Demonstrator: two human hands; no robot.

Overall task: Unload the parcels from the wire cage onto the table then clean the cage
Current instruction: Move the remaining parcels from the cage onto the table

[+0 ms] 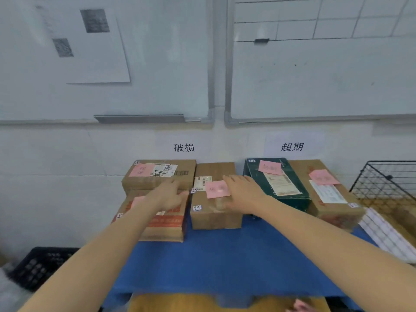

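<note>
I judged this to be the unloading step, close to its end: five parcels sat on the blue worktop (225, 255) against the wall, and the wire cage (387, 183) stood at its right end, with no parcel in the part I could see. My right hand (240, 190) lay flat on the middle box (213, 215), fingers straight and close together beside its pink note (217, 189). My left hand (171, 194) rested at that box's left edge, over the front-left box (162, 224), fingers loosely straight and gripping nothing. The next move, I reckoned, called for letting go of the box, checking the cage for anything left, then finding a cloth, of which I saw none. Wall signs read 破损 (184, 147) over the left parcels and 超期 (292, 146) over the green box (276, 183) and its neighbour (324, 194). Every parcel bore a pink note too blurred to read; a small tag (197, 207) looked like 23.
</note>
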